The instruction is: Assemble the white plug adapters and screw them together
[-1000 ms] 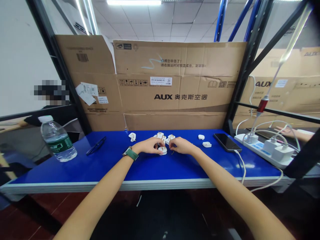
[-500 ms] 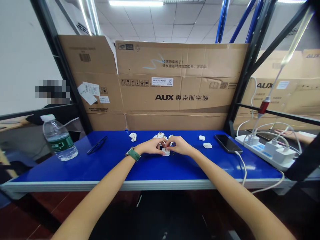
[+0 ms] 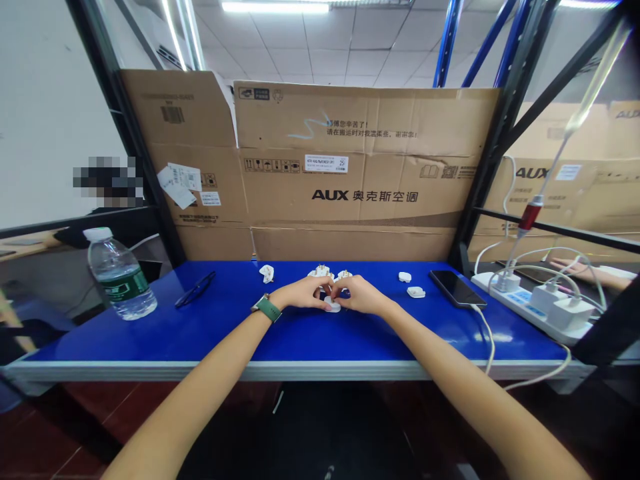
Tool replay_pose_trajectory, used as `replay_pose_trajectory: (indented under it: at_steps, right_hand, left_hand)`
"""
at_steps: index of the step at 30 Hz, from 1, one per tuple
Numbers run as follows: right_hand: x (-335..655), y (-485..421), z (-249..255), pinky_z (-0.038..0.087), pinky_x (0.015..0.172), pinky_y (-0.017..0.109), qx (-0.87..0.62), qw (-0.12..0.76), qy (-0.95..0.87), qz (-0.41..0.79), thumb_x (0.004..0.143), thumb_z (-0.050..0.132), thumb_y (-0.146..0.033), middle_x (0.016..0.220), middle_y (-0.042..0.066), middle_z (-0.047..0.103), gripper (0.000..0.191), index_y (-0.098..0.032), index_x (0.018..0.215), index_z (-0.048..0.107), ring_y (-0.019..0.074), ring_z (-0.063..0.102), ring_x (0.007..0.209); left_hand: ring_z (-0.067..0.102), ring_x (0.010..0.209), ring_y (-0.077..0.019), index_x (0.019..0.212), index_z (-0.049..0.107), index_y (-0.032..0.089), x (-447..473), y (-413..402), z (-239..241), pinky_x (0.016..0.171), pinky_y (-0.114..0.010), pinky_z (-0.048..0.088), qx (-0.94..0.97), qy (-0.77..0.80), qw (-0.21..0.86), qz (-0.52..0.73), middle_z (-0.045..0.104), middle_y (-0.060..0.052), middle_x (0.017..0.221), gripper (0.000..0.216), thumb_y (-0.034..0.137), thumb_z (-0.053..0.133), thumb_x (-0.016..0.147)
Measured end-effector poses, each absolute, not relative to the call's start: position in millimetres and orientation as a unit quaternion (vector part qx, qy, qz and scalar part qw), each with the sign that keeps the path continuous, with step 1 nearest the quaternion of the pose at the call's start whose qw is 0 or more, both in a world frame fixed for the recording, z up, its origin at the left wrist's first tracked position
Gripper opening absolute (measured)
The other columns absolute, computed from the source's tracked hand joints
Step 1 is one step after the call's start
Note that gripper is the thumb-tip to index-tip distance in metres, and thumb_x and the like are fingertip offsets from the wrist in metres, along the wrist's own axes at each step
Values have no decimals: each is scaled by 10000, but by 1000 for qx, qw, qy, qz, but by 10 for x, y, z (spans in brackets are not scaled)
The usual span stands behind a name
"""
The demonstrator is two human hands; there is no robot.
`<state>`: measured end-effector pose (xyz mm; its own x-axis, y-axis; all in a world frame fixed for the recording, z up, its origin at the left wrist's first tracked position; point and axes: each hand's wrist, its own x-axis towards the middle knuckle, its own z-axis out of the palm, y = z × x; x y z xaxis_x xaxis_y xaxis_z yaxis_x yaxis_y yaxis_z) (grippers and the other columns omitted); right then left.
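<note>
My left hand (image 3: 304,293) and my right hand (image 3: 364,295) meet over the blue tabletop, fingertips pinched on one small white plug piece (image 3: 333,306). Fingers cover much of it, so its details are hidden. Just behind them lie white plugs with metal prongs, one plug (image 3: 320,271) near the left fingers and another plug (image 3: 344,275) by the right knuckles. Off to the left rests a loose white plug part (image 3: 267,273). Right of my hands are two flat white pieces, a farther piece (image 3: 405,277) and a nearer piece (image 3: 416,292).
A water bottle (image 3: 123,277) and dark glasses (image 3: 195,291) stand left. On the right are a phone (image 3: 456,289) with a cable and a white power strip (image 3: 535,310). Cardboard (image 3: 360,233) walls the back. Another person's hand (image 3: 575,267) shows beyond the right frame.
Both hands stay together on the white piece with only slight finger movement. The plug behind my right hand shows more clearly. The whole view has shifted slightly.
</note>
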<state>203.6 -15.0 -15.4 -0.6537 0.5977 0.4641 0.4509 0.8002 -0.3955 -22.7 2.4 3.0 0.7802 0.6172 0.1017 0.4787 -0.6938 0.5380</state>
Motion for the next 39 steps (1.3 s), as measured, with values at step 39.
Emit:
replay_pose_trajectory:
  at_steps: [39]
  right_hand:
    - [2013, -165, -135, 459, 796, 267, -307, 277, -906, 91, 782, 724, -97, 887, 33, 749, 135, -202, 856, 767, 179, 668, 848]
  left_hand:
    - [569, 717, -124, 1090, 624, 186, -224, 42, 17, 658, -248, 448, 911, 292, 253, 145, 657, -41, 1063, 486, 483, 799, 746]
